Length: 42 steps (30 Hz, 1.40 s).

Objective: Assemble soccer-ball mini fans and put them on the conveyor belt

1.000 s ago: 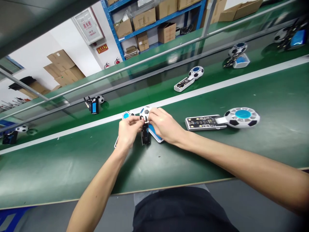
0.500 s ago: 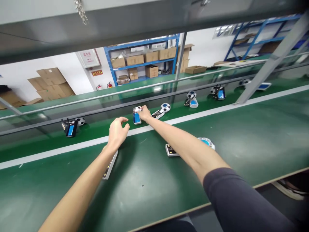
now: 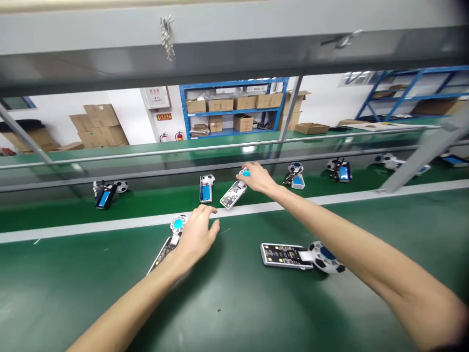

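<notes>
At frame centre, the football-headed board (image 3: 233,194) is touched at its head by the right hand (image 3: 258,179), grip unclear; the left hand (image 3: 198,235) is spread open just below; the wall sign (image 3: 157,97) cannot be read.

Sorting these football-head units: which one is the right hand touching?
The flat unit just beyond the white stripe; the right hand covers its head. The left hand rests by a nearer unit.

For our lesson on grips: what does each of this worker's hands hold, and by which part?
The right hand grips the far unit by its round ball end. The left hand is open over the near unit, holding nothing.
</notes>
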Each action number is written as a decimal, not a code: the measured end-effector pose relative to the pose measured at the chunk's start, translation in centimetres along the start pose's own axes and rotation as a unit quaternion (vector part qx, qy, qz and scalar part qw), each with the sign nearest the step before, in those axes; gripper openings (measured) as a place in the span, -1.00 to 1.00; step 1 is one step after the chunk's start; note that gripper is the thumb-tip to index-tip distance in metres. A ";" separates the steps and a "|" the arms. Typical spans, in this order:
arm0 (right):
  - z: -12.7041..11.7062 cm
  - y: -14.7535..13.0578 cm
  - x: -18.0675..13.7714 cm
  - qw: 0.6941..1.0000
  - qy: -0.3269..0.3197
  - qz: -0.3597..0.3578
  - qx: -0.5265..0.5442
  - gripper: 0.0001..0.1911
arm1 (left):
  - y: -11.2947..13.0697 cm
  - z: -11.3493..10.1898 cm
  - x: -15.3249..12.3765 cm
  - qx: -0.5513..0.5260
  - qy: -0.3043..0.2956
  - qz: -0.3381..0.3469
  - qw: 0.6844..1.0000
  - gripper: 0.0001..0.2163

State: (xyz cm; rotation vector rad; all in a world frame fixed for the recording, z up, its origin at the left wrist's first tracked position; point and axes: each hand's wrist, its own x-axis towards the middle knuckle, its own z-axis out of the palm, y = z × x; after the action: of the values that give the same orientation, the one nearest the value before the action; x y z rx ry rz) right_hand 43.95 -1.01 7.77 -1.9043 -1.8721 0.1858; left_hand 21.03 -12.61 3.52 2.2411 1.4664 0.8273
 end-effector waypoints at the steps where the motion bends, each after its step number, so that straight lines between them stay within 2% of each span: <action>1: -0.3 -1.0 -1.1 0.999 -0.013 -0.041 -0.002 -0.49 | 0.2 -0.1 -0.4 -0.024 0.017 -0.014 0.999 -0.72; 3: -0.6 -3.0 -3.9 0.988 -0.073 -0.135 -0.005 -0.55 | 0.6 -0.2 -1.2 -0.078 0.026 -0.050 0.995 -0.55; 5: -0.1 -4.4 -6.7 0.972 -0.136 -0.192 0.016 -0.55 | 0.9 -0.2 -2.3 -0.126 -0.018 -0.088 0.988 -0.47; 8: 1.7 -5.2 -9.5 0.949 -0.231 -0.200 0.079 -0.41 | 0.4 0.4 -4.0 -0.218 -0.107 -0.153 0.958 -0.57; 10: 3.2 -5.0 -10.4 0.941 -0.258 -0.180 0.125 -0.33 | -0.4 1.0 -5.0 -0.304 -0.128 -0.199 0.923 -0.64; 13: 4.7 -4.5 -11.7 0.943 -0.214 -0.194 0.167 -0.29 | -1.1 1.5 -6.0 -0.379 -0.092 -0.246 0.887 -0.69; 16: 4.6 -4.4 -14.5 0.957 -0.090 -0.232 0.149 -0.54 | -0.8 1.5 -6.5 -0.413 -0.054 -0.282 0.864 -0.73; 18: 4.3 -4.5 -16.7 0.972 -0.025 -0.204 0.114 -0.69 | -0.3 1.3 -6.7 -0.438 -0.048 -0.297 0.847 -0.74; 19: 4.2 -4.5 -17.6 0.979 -0.017 -0.176 0.101 -0.69 | -0.1 1.3 -6.8 -0.444 -0.049 -0.300 0.843 -0.74; 21: 4.6 -4.4 -18.5 0.985 -0.046 -0.132 0.105 -0.56 | 0.0 1.2 -7.0 -0.434 -0.059 -0.295 0.849 -0.73; 23: 5.5 -4.1 -18.1 0.978 -0.097 -0.112 0.150 -0.41 | -0.1 1.4 -7.2 -0.391 -0.077 -0.277 0.874 -0.66; 26: 7.0 -4.1 -16.3 0.957 -0.144 -0.114 0.223 -0.44 | -0.3 1.9 -7.6 -0.334 -0.084 -0.256 0.903 -0.57; 30: 7.6 -4.9 -14.8 0.943 -0.100 -0.111 0.297 -0.62 | -0.2 2.4 -8.2 -0.352 -0.056 -0.227 0.907 -0.59; 35: 7.0 -5.6 -13.9 0.927 -0.087 -0.043 0.361 -0.66 | 0.5 1.8 -8.6 -0.348 -0.002 -0.154 0.925 -0.59; 37: 6.9 -5.6 -13.1 0.925 -0.086 -0.006 0.371 -0.61 | 0.5 1.4 -8.3 -0.383 0.009 -0.162 0.910 -0.51; 39: 7.1 -5.4 -12.2 0.929 -0.105 0.011 0.355 -0.55 | 0.4 1.3 -7.8 -0.441 -0.037 -0.193 0.876 -0.48; 41: 7.1 -5.3 -11.7 0.935 -0.149 0.002 0.323 -0.54 | 0.2 1.4 -7.4 -0.487 -0.092 -0.222 0.840 -0.53; 42: 7.1 -5.3 -11.8 0.938 -0.166 -0.009 0.304 -0.57 | 0.1 1.5 -7.3 -0.500 -0.100 -0.232 0.828 -0.57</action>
State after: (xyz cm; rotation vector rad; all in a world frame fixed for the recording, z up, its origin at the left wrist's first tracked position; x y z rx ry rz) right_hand 35.44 -11.02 1.07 -1.4814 -1.7465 1.0092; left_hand 19.89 -19.28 0.30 1.0845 1.0151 0.8639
